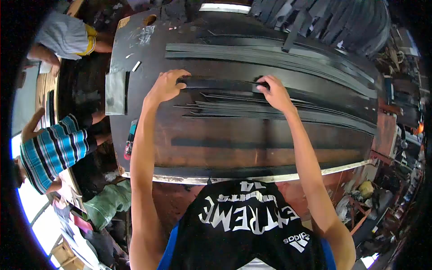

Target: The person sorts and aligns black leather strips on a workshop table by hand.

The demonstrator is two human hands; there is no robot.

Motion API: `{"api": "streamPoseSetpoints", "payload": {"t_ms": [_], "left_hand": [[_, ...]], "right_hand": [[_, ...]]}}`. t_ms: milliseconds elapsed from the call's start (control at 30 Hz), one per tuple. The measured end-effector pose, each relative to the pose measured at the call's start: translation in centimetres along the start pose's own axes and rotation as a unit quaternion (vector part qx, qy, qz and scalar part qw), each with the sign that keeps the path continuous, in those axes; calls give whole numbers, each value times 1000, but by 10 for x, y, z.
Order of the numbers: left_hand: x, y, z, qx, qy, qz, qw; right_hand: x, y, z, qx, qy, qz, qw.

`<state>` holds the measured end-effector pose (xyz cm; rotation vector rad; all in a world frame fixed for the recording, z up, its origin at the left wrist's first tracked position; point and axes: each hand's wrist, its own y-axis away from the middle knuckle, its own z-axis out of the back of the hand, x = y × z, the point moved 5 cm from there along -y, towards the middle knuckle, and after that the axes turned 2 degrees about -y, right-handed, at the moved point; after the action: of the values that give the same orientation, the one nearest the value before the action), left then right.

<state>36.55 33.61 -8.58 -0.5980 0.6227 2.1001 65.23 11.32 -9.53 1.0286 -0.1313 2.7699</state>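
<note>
My left hand (165, 85) and my right hand (275, 93) both grip a stack of long black rubber strips (220, 84) lying across a dark workbench (216, 148). The left fingers curl over the stack's left end, and the right fingers close on it about a forearm's length to the right. More thin black strips (252, 110) fan out on the bench just below the hands. A longer bundle of strips (270, 56) lies farther back, running to the right.
A phone (130, 139) lies near the bench's left edge, with a grey flat piece (115, 92) above it. Two people (54, 150) (67, 38) sit at the left. A pile of black rubber (324, 18) rises at the back right, clutter (360, 198) at the lower right.
</note>
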Motion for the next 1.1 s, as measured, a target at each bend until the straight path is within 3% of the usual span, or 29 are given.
{"api": "streamPoseSetpoints", "payload": {"t_ms": [33, 100, 133, 267, 333, 367, 433, 467, 500, 567, 700, 767, 833, 900, 967, 1033, 1100], "left_hand": [[-5, 0, 1, 4, -47, -12, 999], [-21, -2, 2, 19, -129, -15, 991], [-31, -3, 2, 32, -207, -14, 978], [-56, -21, -16, 43, -195, -45, 979], [-85, -30, -19, -7, -106, -164, 981], [-93, -33, -19, -7, -108, -177, 978], [-116, -39, -17, -7, -64, -174, 983], [-112, -44, -19, -24, -97, -190, 977], [-136, -35, -4, 10, -105, -140, 985], [-155, -22, 16, -4, -112, -154, 982], [-184, 14, 54, -33, -144, -127, 981], [-172, 26, 70, -49, -153, -133, 978], [-172, 43, 91, -34, -117, -56, 991], [-186, 62, 107, -38, -175, 11, 984], [-177, 76, 115, -52, -155, 26, 986], [-172, 90, 122, -59, -121, 99, 986], [-174, 111, 130, -77, -178, 100, 976]], "right_hand": [[5, -3, 6, -4, 1, -3, 1000], [2, -8, 6, 94, -69, -129, 985], [2, -8, 8, 66, -56, -96, 992], [12, -3, 33, 56, -91, -94, 990], [22, 0, 45, 57, -92, -100, 989], [25, 1, 52, 59, -90, -107, 988], [21, 3, 58, 18, -142, -38, 989], [39, 10, 77, 2, -99, -3, 995], [34, 14, 79, -10, -61, 48, 997], [9, 23, 82, 44, 39, 14, 998], [-52, 71, 121, -35, 83, 30, 995], [-89, 101, 151, -26, 131, -5, 991], [-133, 126, 176, -11, 168, -29, 985], [-163, 154, 213, -28, 177, -49, 983], [-184, 177, 253, 7, 186, -118, 975], [-227, 199, 278, -15, 209, -101, 973], [-257, 222, 309, -44, 248, -77, 965]]}}
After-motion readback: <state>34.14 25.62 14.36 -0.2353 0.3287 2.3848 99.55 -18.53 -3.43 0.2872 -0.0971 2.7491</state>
